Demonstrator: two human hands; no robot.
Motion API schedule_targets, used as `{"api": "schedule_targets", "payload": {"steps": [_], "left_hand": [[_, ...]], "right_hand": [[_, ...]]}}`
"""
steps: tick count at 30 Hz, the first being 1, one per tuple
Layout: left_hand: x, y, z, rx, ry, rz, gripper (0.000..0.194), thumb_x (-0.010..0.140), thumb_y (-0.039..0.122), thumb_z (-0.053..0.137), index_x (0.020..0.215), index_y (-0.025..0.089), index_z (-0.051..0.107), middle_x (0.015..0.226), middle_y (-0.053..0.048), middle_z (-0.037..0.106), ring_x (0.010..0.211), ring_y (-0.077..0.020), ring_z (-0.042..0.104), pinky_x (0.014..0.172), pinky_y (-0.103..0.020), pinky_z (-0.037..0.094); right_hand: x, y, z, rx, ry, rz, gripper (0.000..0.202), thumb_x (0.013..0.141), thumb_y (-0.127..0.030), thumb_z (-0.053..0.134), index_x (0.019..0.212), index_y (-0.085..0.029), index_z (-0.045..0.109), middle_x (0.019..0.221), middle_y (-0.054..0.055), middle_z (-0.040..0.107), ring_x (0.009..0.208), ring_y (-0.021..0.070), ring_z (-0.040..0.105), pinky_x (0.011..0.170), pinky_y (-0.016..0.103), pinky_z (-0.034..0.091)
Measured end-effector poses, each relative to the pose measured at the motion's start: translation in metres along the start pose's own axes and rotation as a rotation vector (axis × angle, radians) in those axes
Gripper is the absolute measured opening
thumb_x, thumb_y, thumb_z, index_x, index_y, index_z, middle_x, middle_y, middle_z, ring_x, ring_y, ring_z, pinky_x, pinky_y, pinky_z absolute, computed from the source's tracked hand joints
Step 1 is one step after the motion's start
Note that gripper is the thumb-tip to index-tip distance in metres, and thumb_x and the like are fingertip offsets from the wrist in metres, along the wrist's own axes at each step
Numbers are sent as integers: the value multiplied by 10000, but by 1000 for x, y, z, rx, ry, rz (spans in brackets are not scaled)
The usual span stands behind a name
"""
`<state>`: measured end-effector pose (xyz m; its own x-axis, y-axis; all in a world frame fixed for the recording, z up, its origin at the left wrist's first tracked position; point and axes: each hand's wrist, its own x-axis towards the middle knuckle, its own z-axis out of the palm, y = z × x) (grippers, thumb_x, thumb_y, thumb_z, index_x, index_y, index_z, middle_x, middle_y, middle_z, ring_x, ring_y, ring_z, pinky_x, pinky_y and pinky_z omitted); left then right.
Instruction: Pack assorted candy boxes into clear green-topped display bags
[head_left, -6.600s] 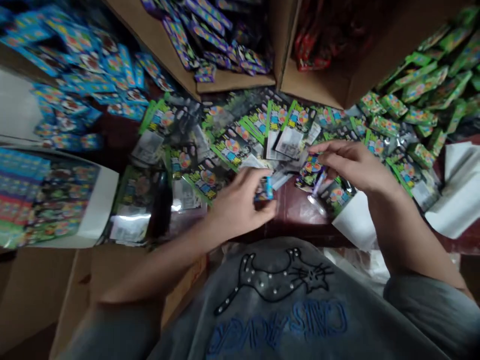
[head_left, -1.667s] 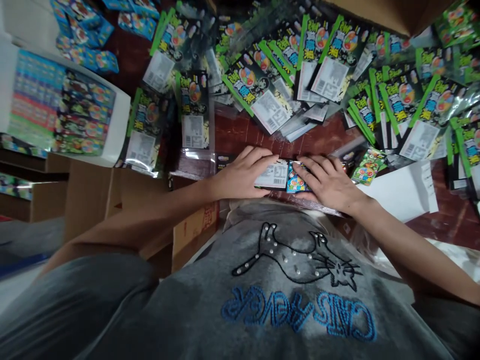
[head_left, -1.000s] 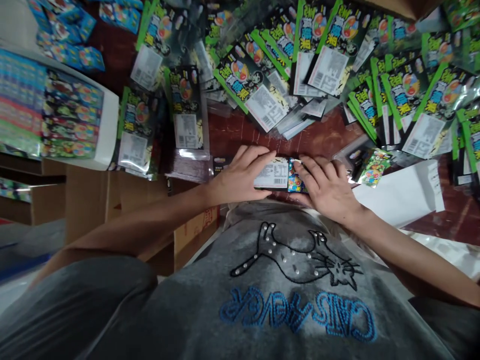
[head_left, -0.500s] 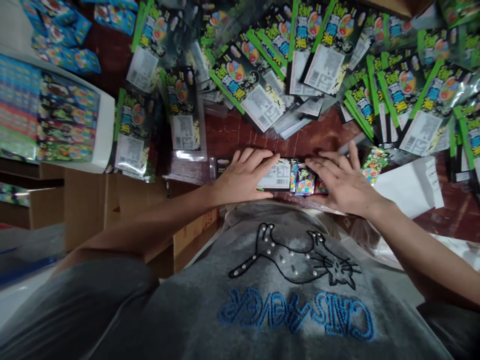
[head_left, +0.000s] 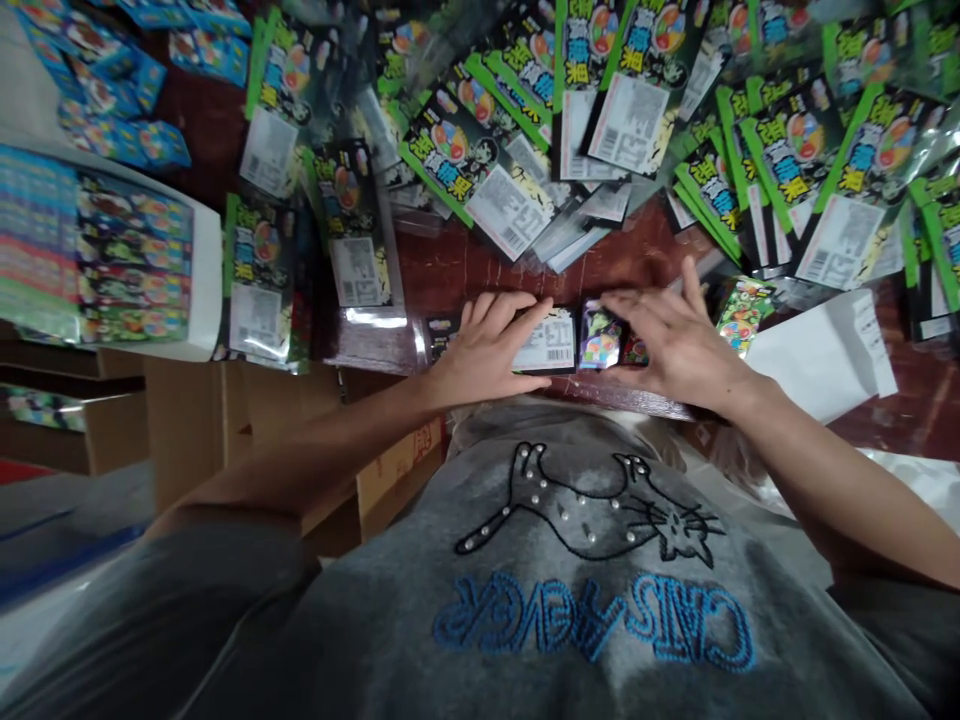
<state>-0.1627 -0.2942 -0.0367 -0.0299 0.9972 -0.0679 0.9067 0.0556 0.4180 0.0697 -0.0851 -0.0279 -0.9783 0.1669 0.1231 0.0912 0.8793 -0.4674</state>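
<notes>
My left hand [head_left: 487,350] grips a flat black candy package [head_left: 550,342] with a white printed label, lying along the table's near edge. Its thumb and fingers span the package, covering the middle part. Just to the right, my right hand [head_left: 671,335] curls over a short row of small candy packets. A purple candy packet [head_left: 600,334] shows in front of the right fingertips, and a red one is partly hidden under the fingers. A narrow gap separates the purple packet from the labelled package. Right of my right hand lies a green candy packet [head_left: 744,312].
Many black-and-green candy packages [head_left: 514,205] lie in overlapping piles along the back and right. Blue packets [head_left: 135,90] are heaped at the upper left. A white-walled box [head_left: 204,285] of colourful packets stands at left, above cardboard boxes [head_left: 180,430]. White paper [head_left: 817,360] lies at right.
A gap has opened between the labelled package and the small packets. A bluish packet edge seen there before no longer shows. The view has shifted slightly; both hands keep about the same place.
</notes>
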Motion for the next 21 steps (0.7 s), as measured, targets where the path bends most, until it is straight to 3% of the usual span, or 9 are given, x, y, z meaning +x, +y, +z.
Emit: {"api": "schedule_targets", "payload": {"steps": [3,5,9,12,18,21], "left_hand": [[0,3,-1,-3,41,-2,1054,799,566,881,1653,187,394,1492,-195,537,1317,-397,489,1123,-535,362],[1,6,-1,-14,61,-9,1055,803,573,878,1654,187,388,1495,-193,533,1324,-391,489,1131,-526,357],[4,12,0,-11,58,-7,1036,801,576,877,1638,180,413,1489,-190,539,1320,-388,490,1120,-519,367],[7,14,1,-18,57,-26,1001,799,543,881,1620,179,441,1487,-194,540,1306,-389,491,1113,-526,374],[10,6,-6,-40,82,-63,1047,788,502,896,1661,225,390,1502,-171,530,1317,-393,487,1126,-538,365],[11,3,-10,-48,41,16,1051,794,549,889,1662,220,396,1495,-182,537,1324,-399,488,1136,-544,359]], "right_hand": [[-4,-4,2,-95,115,98,828,950,-660,687,1556,-123,513,1401,206,683,1300,417,623,1302,792,164],[-5,-9,4,-82,106,109,845,944,-696,673,1552,-129,518,1385,198,682,1299,411,617,1308,787,172],[-7,-17,8,3,32,42,807,961,-654,677,1581,-169,499,1414,175,677,1310,384,620,1323,768,190],[-10,-20,8,40,19,10,785,976,-585,684,1590,-140,480,1446,198,664,1328,390,620,1321,746,246],[-19,-28,8,5,227,278,798,987,-573,660,1633,-180,404,1471,221,621,1387,438,577,1304,797,182],[-19,-29,9,17,236,279,812,994,-588,647,1643,-176,387,1497,236,594,1426,447,549,1301,792,189]]}}
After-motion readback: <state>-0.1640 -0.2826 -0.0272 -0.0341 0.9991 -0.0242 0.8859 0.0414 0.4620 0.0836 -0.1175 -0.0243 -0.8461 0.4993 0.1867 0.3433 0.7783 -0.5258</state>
